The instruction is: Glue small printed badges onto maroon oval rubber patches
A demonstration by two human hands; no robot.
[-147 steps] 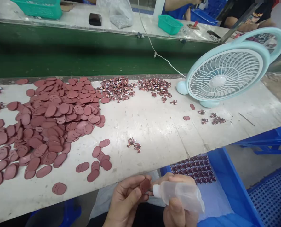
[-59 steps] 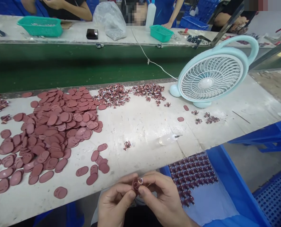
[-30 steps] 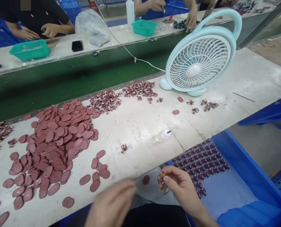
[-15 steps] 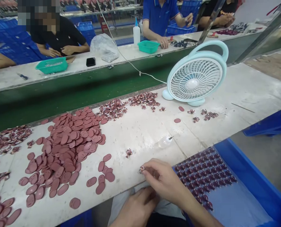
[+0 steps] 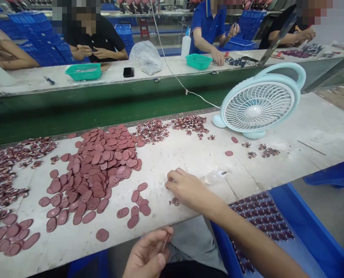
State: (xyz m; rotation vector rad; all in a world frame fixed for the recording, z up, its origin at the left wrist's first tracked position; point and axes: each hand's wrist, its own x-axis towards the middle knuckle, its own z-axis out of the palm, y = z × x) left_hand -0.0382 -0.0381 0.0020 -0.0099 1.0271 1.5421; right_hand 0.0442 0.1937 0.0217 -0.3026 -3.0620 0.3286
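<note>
Left hand point(image 5: 149, 256) pinching 1 maroon disc point(image 5: 164, 243) near the table point(image 5: 189, 154) edge, right hand point(image 5: 186, 189) reaching, fingers curled, grip unclear, beside small clips point(image 5: 174, 201).

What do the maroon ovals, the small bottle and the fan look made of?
Ovals: matte, thin, likely rubber or soft plastic, with no shine. Bottle: clear soft plastic, see-through, with a dark needle tip. Fan: glossy, pale blue and white moulded plastic.
</note>
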